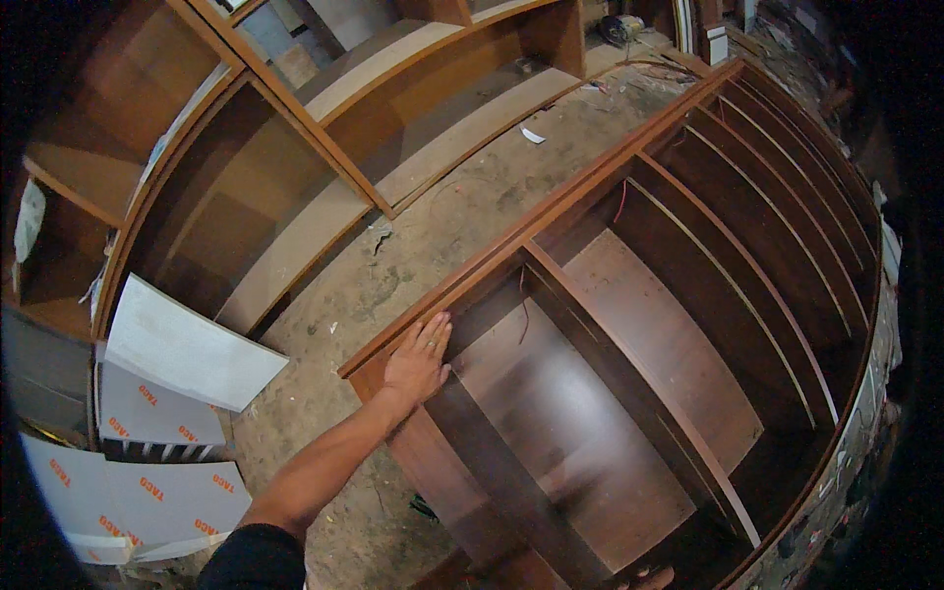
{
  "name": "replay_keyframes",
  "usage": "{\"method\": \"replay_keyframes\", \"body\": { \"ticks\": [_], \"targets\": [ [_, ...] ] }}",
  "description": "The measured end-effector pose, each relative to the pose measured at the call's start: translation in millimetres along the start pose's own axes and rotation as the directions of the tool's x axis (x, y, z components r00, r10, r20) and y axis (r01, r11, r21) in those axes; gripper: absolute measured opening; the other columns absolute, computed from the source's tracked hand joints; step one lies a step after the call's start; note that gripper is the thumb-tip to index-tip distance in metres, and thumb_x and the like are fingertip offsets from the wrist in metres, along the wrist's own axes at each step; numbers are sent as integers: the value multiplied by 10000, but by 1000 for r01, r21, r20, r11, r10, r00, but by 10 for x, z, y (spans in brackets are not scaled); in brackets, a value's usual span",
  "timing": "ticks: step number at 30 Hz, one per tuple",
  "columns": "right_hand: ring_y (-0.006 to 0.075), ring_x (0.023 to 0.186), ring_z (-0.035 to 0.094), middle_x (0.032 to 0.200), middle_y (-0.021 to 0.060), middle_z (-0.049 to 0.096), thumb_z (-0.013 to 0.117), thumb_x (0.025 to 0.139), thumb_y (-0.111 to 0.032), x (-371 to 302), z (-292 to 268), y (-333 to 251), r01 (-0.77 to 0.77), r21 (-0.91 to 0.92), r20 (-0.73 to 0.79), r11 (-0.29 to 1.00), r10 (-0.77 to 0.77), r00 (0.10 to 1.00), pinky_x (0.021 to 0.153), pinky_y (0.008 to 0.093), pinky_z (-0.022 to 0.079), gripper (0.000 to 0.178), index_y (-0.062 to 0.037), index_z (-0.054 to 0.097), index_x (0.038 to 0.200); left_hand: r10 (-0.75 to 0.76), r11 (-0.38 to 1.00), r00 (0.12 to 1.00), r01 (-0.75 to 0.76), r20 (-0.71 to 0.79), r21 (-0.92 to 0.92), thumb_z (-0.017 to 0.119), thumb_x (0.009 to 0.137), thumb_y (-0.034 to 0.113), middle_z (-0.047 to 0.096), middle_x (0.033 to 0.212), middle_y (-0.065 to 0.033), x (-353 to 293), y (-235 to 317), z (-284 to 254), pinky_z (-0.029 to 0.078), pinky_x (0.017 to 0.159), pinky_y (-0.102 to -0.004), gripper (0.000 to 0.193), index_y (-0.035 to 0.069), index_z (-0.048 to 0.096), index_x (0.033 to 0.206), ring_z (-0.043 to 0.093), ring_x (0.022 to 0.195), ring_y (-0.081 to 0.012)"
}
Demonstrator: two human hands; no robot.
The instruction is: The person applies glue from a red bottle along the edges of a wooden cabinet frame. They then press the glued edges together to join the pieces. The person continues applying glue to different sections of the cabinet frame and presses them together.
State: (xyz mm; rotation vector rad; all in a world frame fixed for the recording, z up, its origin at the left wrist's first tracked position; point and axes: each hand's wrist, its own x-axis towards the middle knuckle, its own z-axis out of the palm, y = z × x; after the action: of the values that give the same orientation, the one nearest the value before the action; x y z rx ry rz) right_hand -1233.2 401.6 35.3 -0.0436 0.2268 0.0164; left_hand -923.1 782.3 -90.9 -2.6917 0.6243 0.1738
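A long dark brown wooden cabinet (624, 413) with several dividers runs from the lower middle to the upper right, its open compartments showing. My left hand (418, 359) lies on the near left corner of its frame, fingers stretched out flat across the edge rail (497, 253). At the bottom edge of the picture, only a few fingertips of my right hand (651, 579) show against the cabinet's dark near side. The rest of that hand is cut off, so its grip is hidden. A thin reddish wire (523, 310) hangs in the nearest compartment.
Lighter brown shelving units (295, 177) stand at the left and back. A white panel (192, 339) leans at the left above grey printed boards (162, 497). Scraps lie on the dusty concrete floor (324, 315) between the units. A motor-like tool (621, 29) sits at the back.
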Motion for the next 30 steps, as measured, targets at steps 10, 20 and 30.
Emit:
{"method": "replay_keyframes", "body": {
  "ticks": [10, 20, 30],
  "targets": [
    [260, 946, 602, 1217, 140, 638, 459, 1063, -216, 290, -158, 46, -14, -60, -149, 998, 5, 989, 782, 414, 528, 404, -70, 482, 1439, -135, 859, 983, 180, 128, -480, 524, 980, 347, 543, 1414, -144, -914, 131, -134, 313, 1153, -426, 517, 64, 501, 1412, 456, 1354, -311],
    [264, 929, 626, 1323, 128, 584, 494, 1050, -169, 903, -189, 613, -127, -162, -42, 979, 122, 992, 727, 400, 493, 371, -83, 523, 1410, 17, 998, 989, -24, -146, -51, 609, 888, 197, 670, 1155, -100, -110, -180, -27, 486, 878, -348, 426, 54, 614, 1288, 624, 1084, -232],
    [251, 675, 562, 1007, 169, 665, 479, 1053, -206, 687, -614, 717, -58, -140, -80, 989, 47, 996, 606, 391, 441, 383, -66, 515, 1408, 45, 990, 966, -76, 253, 115, 519, 924, 158, 697, 996, -172, -119, -428, -156, 586, 718, -441, 706, -13, 244, 1552, 700, 860, -340]
  ]
}}
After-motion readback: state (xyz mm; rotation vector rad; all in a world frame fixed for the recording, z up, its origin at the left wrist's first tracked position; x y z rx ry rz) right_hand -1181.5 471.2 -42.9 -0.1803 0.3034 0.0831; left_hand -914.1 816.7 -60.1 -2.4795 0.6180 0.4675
